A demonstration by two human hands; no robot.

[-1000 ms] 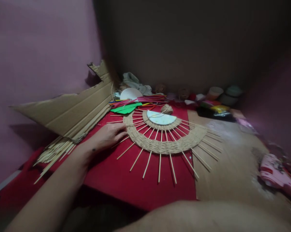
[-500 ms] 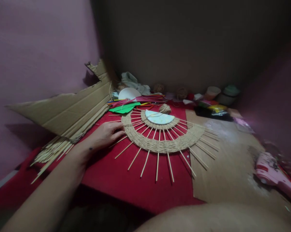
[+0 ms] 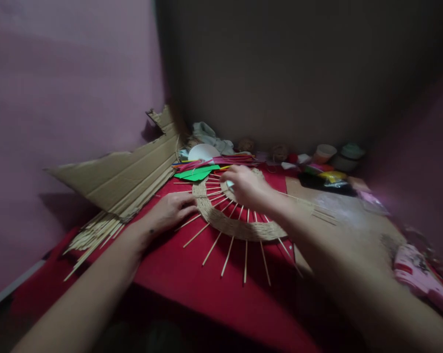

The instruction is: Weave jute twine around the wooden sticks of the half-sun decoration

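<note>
A half-round twine weaving (image 3: pixel 239 229) on thin sticks (image 3: pixel 246 262) lies before me, its sticks fanning out toward the table's front. At its left edge my left hand (image 3: pixel 177 208) is closed, fingers curled on the woven band and the sticks there. My right hand (image 3: pixel 245 185) reaches over the centre with its fingers pinched together; what they hold, if anything, I cannot make out. Beneath that hand, most of the pale half disc is hidden, as is the ball of twine behind it. The right forearm covers part of the weaving's right side.
Folded cardboard (image 3: pixel 121 179) leans at the left above a bundle of sticks (image 3: pixel 96 233). Green paper (image 3: pixel 195 173), pink strips (image 3: pixel 232 160) and a white disc (image 3: pixel 203 152) lie behind. A pink glue gun (image 3: pixel 416 272) rests on the right by a brown board (image 3: pixel 346 235).
My right hand has come in from the right and now covers the weaving's centre. The left hand stays at the left edge. The whole view has shifted slightly.
</note>
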